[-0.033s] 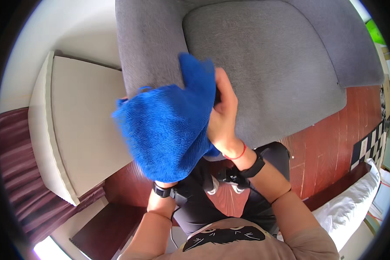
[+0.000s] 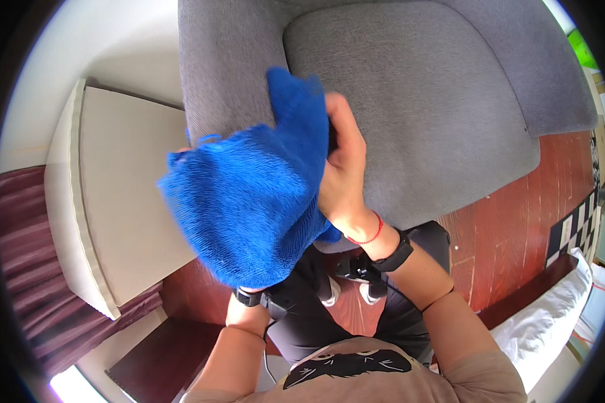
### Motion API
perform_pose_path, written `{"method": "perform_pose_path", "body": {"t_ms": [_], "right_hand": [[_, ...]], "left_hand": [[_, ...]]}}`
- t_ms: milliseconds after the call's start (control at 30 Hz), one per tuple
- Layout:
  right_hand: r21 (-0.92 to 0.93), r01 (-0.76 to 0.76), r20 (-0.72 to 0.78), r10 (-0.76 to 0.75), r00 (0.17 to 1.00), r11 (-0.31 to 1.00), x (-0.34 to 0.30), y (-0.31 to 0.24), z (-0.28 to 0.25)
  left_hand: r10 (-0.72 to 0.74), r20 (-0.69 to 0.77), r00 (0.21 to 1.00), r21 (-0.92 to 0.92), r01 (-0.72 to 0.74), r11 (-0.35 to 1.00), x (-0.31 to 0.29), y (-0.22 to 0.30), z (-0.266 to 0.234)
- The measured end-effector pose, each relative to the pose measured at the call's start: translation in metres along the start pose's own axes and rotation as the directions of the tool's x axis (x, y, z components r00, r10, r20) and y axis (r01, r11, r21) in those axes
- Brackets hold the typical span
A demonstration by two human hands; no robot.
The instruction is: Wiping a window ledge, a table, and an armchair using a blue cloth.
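A bunched blue towel (image 2: 242,201) is held up in front of the left armrest of a grey upholstered armchair (image 2: 403,101). My right hand (image 2: 343,174) grips the towel's right edge, its fingers curled behind the cloth and partly hidden. The towel drapes over my left hand, covering nearly all of it. Only my left forearm (image 2: 232,356) shows below the cloth, along with a sliver of skin at the towel's far left edge. What the left fingers do under the towel is hidden.
A pale cabinet (image 2: 131,195) stands left of the armchair, with a dark purple curtain (image 2: 20,248) beside it. Reddish wooden floor (image 2: 497,221) runs beneath. White bedding (image 2: 544,322) lies at the lower right. My legs are just below the towel.
The towel has shifted slightly to the left, and its upper flap has risen a little. My right hand has moved slightly up and left with it, still gripping the cloth.
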State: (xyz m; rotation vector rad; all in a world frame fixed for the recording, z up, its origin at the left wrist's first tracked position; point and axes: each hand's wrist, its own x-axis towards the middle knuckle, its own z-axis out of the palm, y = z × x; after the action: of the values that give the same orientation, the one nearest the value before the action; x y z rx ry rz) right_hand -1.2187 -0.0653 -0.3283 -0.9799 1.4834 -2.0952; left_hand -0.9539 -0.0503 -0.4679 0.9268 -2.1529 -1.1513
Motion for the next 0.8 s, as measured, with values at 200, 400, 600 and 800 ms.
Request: {"method": "perform_pose_path", "body": {"t_ms": [200, 400, 600, 800], "right_hand": [[-0.113, 0.227, 0.136, -0.211, 0.968, 0.967, -0.001, -0.002, -0.005], [-0.443, 0.383, 0.270, -0.287, 0.919, 0.811, -0.042, 0.006, -0.041], [-0.544, 0.371, 0.420, -0.138, 0.897, 0.753, -0.100, 0.005, -0.065], [-0.370, 0.574, 0.637, -0.251, 0.729, 0.730, -0.137, 0.009, -0.088]], "left_hand": [[0.050, -0.036, 0.998, -0.196, -0.056, 0.979, 0.060, -0.006, 0.023], [0.052, -0.010, 0.999, -0.412, -0.051, 0.910, 0.053, 0.000, 0.051], [0.001, 0.015, 1.000, -0.618, 0.009, 0.786, 0.006, 0.001, 0.073], [0.014, 0.016, 1.000, -0.613, -0.001, 0.790, 0.004, 0.028, 0.066]]}}
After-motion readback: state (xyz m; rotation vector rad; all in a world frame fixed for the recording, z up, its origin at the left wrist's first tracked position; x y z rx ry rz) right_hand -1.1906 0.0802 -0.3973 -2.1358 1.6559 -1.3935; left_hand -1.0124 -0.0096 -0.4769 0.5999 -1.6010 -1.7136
